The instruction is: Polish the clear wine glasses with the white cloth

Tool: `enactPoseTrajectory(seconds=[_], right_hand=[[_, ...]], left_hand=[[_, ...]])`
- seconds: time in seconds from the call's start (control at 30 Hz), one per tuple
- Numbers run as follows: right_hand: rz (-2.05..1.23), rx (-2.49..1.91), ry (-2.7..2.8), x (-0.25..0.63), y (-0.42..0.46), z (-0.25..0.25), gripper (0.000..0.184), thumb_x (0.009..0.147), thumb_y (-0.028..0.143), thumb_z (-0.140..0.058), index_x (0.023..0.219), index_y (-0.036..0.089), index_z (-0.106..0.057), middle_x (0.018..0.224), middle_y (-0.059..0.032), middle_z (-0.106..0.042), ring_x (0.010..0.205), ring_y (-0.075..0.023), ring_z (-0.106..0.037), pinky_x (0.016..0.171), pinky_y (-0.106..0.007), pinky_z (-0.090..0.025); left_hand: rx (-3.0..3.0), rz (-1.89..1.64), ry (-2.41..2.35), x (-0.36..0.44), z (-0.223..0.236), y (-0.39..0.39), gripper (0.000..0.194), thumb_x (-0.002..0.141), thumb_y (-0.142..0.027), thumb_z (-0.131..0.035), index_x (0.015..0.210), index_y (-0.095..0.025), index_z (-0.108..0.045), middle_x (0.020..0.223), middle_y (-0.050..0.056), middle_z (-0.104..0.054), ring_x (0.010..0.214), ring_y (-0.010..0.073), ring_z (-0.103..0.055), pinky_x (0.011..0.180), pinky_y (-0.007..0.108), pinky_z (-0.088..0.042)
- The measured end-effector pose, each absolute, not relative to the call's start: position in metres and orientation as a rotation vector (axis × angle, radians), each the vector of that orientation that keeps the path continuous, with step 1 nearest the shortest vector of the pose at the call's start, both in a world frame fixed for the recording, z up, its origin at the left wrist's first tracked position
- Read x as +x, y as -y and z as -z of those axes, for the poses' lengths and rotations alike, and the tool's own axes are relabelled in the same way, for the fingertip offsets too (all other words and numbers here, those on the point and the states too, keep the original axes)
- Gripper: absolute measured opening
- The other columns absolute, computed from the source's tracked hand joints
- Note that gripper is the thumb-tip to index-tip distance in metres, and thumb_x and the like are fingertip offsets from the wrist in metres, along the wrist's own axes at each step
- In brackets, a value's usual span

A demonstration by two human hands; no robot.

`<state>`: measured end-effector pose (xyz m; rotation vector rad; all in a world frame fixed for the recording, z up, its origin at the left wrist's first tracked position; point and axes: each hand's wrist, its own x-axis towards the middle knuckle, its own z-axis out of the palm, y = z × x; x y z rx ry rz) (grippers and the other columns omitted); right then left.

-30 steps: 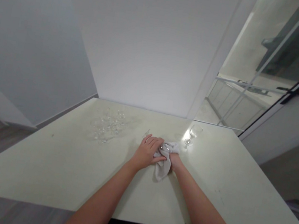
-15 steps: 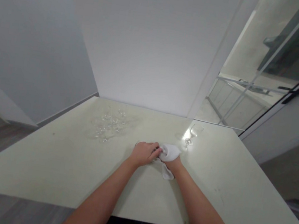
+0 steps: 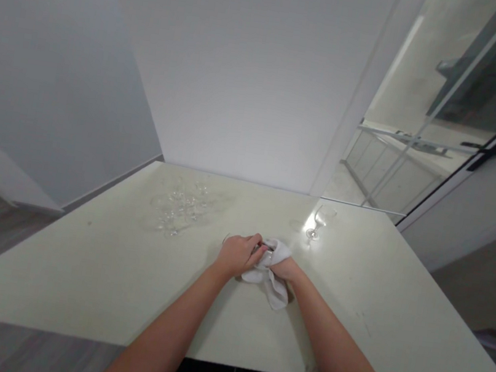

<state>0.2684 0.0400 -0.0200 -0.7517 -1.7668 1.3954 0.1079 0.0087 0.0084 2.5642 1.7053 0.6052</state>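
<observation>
Over the middle of the pale table (image 3: 76, 272), my left hand (image 3: 237, 255) is curled around a clear glass whose rim barely shows between the fingers. My right hand (image 3: 283, 268) is closed on a white cloth (image 3: 275, 280) that wraps the glass and hangs down toward me. The two hands touch each other. A single clear wine glass (image 3: 318, 222) stands upright beyond my right hand, in a bright glare spot.
Several clear glasses (image 3: 182, 208) stand in a cluster at the far left of the table. A white wall rises behind the table. A glass door with a black handle (image 3: 486, 153) is at the right. Grey wood floor surrounds the table.
My left hand has gone from lying flat over the cloth to curling around the glass. The cloth has shifted in my right hand and now hangs lower.
</observation>
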Motion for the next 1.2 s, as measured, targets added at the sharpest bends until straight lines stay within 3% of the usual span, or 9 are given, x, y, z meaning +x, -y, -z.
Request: enactPoseTrajectory(seconds=[0.2,0.4,0.73,1.2], right_hand=[[-1.193,-0.770,1.890,0.270,-0.047,0.034,0.022,0.085,0.034,-0.060,0.095,0.021,-0.075,0.096,-0.0044,-0.075,0.095,-0.0214,-0.065,0.097,-0.037,-0.046],[-1.045,-0.772,2.079,0.271,-0.054,0.041,0.025,0.089,0.032,-0.052,0.094,0.019,-0.073,0.103,-0.0078,-0.075,0.103,-0.0225,-0.065,0.102,-0.040,-0.045],[-1.054,-0.821,2.029,0.271,-0.053,0.049,0.024,0.090,0.036,-0.055,0.098,0.019,-0.071,0.102,-0.0071,-0.074,0.099,-0.0226,-0.067,0.095,-0.039,-0.051],[-1.028,-0.786,2.092,0.272,-0.055,0.048,0.022,0.091,0.032,-0.053,0.096,0.019,-0.070,0.101,-0.0072,-0.074,0.101,-0.0219,-0.067,0.096,-0.037,-0.050]], left_hand=[[2.558,-0.512,-1.723,0.107,-0.008,-0.009,0.041,0.100,-0.050,-0.031,0.106,-0.023,-0.061,0.086,0.006,-0.074,0.078,0.0219,-0.070,0.065,0.028,-0.040],[2.536,-0.451,-1.718,0.106,-0.008,-0.011,0.046,0.101,-0.053,-0.026,0.108,-0.023,-0.060,0.090,0.006,-0.075,0.081,0.0219,-0.070,0.066,0.029,-0.042],[2.539,-0.461,-1.692,0.106,-0.008,-0.010,0.045,0.101,-0.052,-0.025,0.107,-0.023,-0.060,0.091,0.005,-0.074,0.082,0.0211,-0.070,0.066,0.029,-0.041],[2.543,-0.471,-1.661,0.107,-0.009,-0.010,0.041,0.102,-0.051,-0.028,0.106,-0.024,-0.058,0.090,0.004,-0.074,0.082,0.0210,-0.070,0.064,0.028,-0.039]])
